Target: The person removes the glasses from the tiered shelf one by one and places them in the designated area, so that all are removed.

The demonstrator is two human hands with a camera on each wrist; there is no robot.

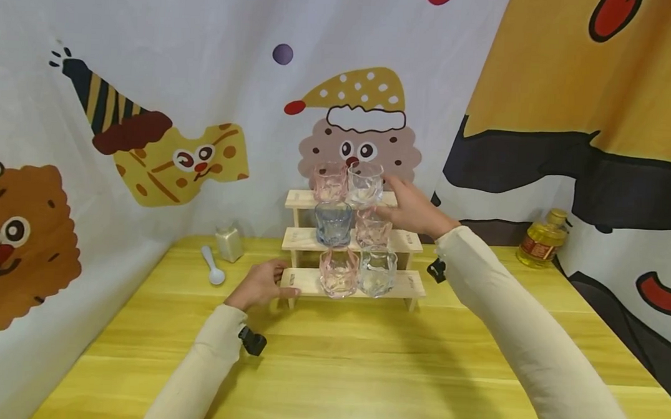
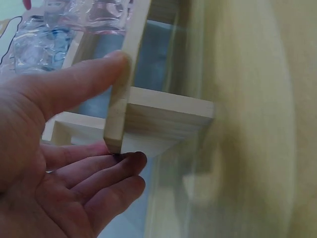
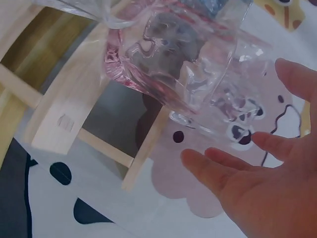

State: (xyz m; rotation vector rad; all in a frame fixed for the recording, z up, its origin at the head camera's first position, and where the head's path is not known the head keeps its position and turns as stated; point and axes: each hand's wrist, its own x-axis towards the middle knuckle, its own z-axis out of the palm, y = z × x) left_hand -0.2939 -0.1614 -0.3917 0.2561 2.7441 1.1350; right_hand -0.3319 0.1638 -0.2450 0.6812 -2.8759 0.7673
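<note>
A three-tier wooden display stand (image 1: pixel 306 238) holds two glass cups on each step. My left hand (image 1: pixel 260 285) pinches the left end of its lowest board (image 2: pixel 118 106), with the thumb on top and a finger at the board's end. On the top step, my right hand (image 1: pixel 417 207) is beside a clear cup (image 1: pixel 366 184), fingers apart and fairly straight. Left of that cup is a pink cup (image 1: pixel 330 183). A blue cup (image 1: pixel 333 224) and a pink cup (image 1: pixel 373 228) share the middle step; a pink cup (image 1: pixel 339 273) and a clear cup (image 1: pixel 378 272) stand on the bottom one.
Left of the stand, a white spoon (image 1: pixel 213 266) lies by a small glass jar (image 1: pixel 230 242) with pale contents. An oil bottle (image 1: pixel 542 239) stands at the back right of the wooden table (image 1: pixel 351 366). Behind everything hangs a cartoon-printed cloth (image 1: pixel 207 54).
</note>
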